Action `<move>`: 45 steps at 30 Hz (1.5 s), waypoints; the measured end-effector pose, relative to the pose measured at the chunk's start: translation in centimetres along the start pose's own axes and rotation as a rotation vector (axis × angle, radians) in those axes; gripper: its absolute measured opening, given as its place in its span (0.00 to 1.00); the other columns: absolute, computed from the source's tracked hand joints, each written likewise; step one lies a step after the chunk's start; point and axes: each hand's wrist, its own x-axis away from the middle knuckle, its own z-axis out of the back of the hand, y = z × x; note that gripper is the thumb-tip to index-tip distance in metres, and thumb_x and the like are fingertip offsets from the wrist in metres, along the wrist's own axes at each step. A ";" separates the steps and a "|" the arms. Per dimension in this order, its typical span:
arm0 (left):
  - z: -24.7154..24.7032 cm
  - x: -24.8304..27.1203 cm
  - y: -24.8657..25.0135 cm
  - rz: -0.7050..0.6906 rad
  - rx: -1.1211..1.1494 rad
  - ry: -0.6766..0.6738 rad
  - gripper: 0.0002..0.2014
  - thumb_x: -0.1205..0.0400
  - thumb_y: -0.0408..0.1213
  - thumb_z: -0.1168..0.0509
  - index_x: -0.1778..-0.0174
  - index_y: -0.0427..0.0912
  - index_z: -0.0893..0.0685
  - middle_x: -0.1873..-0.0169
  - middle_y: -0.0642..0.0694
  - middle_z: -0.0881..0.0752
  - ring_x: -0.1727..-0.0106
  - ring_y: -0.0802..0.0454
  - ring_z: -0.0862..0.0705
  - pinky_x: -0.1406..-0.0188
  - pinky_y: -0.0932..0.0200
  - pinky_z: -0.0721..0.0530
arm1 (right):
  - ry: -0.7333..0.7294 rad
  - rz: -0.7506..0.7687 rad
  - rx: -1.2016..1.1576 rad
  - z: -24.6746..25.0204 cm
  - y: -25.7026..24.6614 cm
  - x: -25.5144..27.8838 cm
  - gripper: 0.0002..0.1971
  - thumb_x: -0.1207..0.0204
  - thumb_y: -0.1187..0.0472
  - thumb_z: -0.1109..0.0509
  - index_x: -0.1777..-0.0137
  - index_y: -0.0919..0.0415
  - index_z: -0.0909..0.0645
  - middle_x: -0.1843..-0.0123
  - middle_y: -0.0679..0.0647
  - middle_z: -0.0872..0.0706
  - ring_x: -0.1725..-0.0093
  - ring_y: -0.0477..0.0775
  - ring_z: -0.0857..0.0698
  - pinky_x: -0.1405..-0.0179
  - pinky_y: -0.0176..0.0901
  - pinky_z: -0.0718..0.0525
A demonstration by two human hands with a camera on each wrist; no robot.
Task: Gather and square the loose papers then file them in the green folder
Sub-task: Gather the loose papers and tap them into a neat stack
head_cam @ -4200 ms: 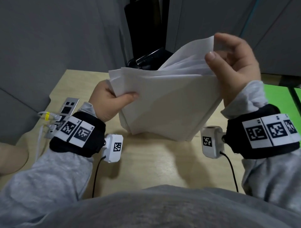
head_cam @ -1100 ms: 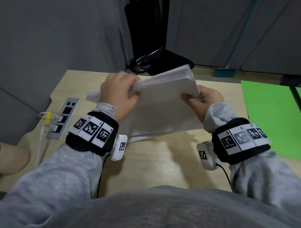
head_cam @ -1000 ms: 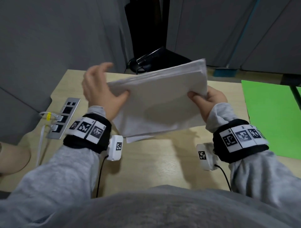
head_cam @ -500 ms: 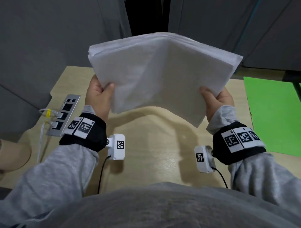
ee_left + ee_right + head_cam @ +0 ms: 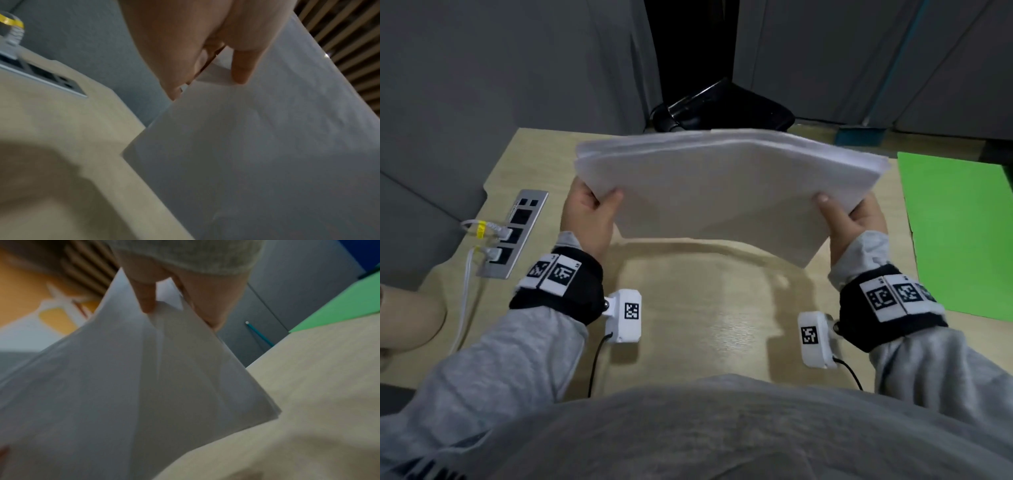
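Just dropped the paper stack (image 5: 726, 192) back down toward the tabletop (image 5: 709, 308), fingers of my left hand (image 5: 589, 222) and right hand (image 5: 851, 226) pinching opposite corners. Edges look pretty square now, so the green folder (image 5: 959, 233) is probably next.

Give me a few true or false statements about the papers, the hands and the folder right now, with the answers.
1. Both hands hold the papers. True: left hand, right hand.
2. The papers lie flat on the desk. False: they are held above the desk.
3. The folder is on the person's right. True.
4. The papers are inside the folder. False: they are not in it.
5. Cables are plugged into the socket strip. True.
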 end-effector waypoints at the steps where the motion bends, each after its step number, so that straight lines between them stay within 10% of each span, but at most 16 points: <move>1: 0.2 -0.2 0.1 -0.023 0.048 0.002 0.14 0.23 0.25 0.35 0.48 0.47 0.22 0.55 0.54 0.15 0.57 0.71 0.16 0.57 0.75 0.20 | 0.006 0.020 -0.019 0.2 -0.1 -0.1 0.12 0.27 0.66 0.28 0.49 0.49 0.22 0.57 0.43 0.13 0.62 0.33 0.15 0.64 0.27 0.19; 7: 0.1 0.4 -2.2 0.107 -0.134 -0.072 0.16 0.21 0.29 0.34 0.38 0.38 0.23 0.49 0.45 0.15 0.47 0.51 0.16 0.51 0.60 0.20 | -0.100 -0.066 0.264 -0.2 1.5 0.4 0.16 0.29 0.66 0.25 0.44 0.56 0.22 0.56 0.51 0.16 0.59 0.45 0.18 0.71 0.15 0.24; 12: 0.2 -0.3 0.0 -0.012 0.009 0.022 0.13 0.22 0.27 0.35 0.49 0.51 0.23 0.55 0.55 0.16 0.58 0.73 0.16 0.55 0.75 0.20 | 0.015 0.027 0.040 -0.1 -0.3 -0.1 0.11 0.27 0.64 0.27 0.52 0.47 0.22 0.60 0.40 0.14 0.66 0.29 0.16 0.67 0.23 0.20; 18: 0.0 0.1 -2.0 0.097 -0.266 -0.074 0.15 0.22 0.32 0.34 0.39 0.39 0.21 0.48 0.45 0.14 0.46 0.49 0.15 0.54 0.65 0.21 | -0.076 -0.069 0.251 -0.2 1.5 0.0 0.19 0.29 0.67 0.26 0.38 0.59 0.23 0.56 0.50 0.16 0.59 0.46 0.17 0.69 0.19 0.21; 23: -0.1 0.0 -0.2 0.012 -0.032 0.058 0.11 0.23 0.28 0.33 0.50 0.47 0.22 0.56 0.54 0.16 0.58 0.70 0.16 0.55 0.72 0.19 | -0.023 -0.018 0.080 0.0 0.4 -0.3 0.10 0.25 0.67 0.30 0.50 0.50 0.21 0.58 0.45 0.15 0.67 0.30 0.16 0.66 0.23 0.20; 27: -0.3 0.3 -1.3 0.134 -0.275 -0.097 0.18 0.25 0.30 0.31 0.40 0.38 0.23 0.55 0.44 0.16 0.52 0.46 0.17 0.56 0.60 0.22 | -0.111 -0.084 0.237 0.5 1.9 -0.4 0.20 0.29 0.68 0.27 0.37 0.59 0.24 0.57 0.44 0.17 0.57 0.44 0.17 0.64 0.26 0.20; 32: -0.7 0.3 -1.0 0.187 -0.396 -0.053 0.15 0.22 0.34 0.35 0.39 0.39 0.19 0.51 0.43 0.16 0.50 0.51 0.20 0.56 0.61 0.29 | -0.038 -0.127 0.374 0.8 2.0 -1.0 0.36 0.35 0.63 0.21 0.28 0.59 0.34 0.43 0.57 0.20 0.42 0.56 0.19 0.46 0.43 0.21; 36: -0.6 -0.7 1.9 -0.064 -0.327 -0.038 0.12 0.22 0.31 0.37 0.44 0.45 0.19 0.52 0.48 0.16 0.50 0.49 0.18 0.53 0.68 0.24 | 0.052 0.059 0.524 0.7 0.1 -1.2 0.51 0.41 0.54 0.17 0.22 0.56 0.43 0.23 0.58 0.36 0.25 0.55 0.31 0.24 0.53 0.30; 41: -2.1 0.4 7.6 -0.565 -0.588 -0.160 0.14 0.29 0.23 0.39 0.50 0.41 0.18 0.54 0.42 0.14 0.52 0.44 0.19 0.57 0.61 0.30 | -0.280 0.437 0.752 -3.2 -4.7 0.6 0.56 0.45 0.47 0.16 0.21 0.60 0.44 0.22 0.56 0.35 0.22 0.55 0.35 0.21 0.47 0.37; 45: -3.7 2.3 9.9 -0.756 -0.696 -0.250 0.17 0.32 0.22 0.40 0.51 0.42 0.18 0.54 0.42 0.15 0.53 0.40 0.21 0.53 0.53 0.28 | -0.467 0.448 0.709 -5.3 -5.7 1.7 0.32 0.32 0.56 0.23 0.27 0.49 0.29 0.31 0.47 0.20 0.32 0.45 0.23 0.31 0.40 0.25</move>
